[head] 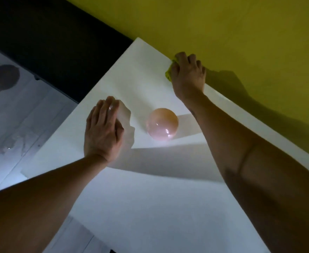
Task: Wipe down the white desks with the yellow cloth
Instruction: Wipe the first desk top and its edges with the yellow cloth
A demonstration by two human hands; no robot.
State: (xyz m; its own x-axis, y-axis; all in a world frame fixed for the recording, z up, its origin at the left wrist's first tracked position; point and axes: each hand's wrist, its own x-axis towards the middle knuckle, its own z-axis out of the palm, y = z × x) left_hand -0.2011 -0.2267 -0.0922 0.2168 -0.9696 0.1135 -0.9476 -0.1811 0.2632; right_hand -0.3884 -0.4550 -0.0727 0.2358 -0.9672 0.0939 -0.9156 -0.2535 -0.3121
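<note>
The white desk (150, 198) fills the middle of the view and runs up to a yellow wall. At its far edge, against the wall, my right hand (188, 75) grips the yellow cloth (168, 73) with curled fingers and presses it on the desk. Only a small crumpled bit of cloth shows left of the fingers. My left hand (102, 130) rests with fairly straight fingers on a whitish, glossy lump (127, 115) near the desk's left edge. The thumb is hidden.
A pale pink glossy ball (162, 124) sits on the desk between my two arms. The yellow wall (241, 33) bounds the desk on the right. Left of the desk are a grey floor (22, 125), a black strip (58, 42) and a dark round object (6, 77).
</note>
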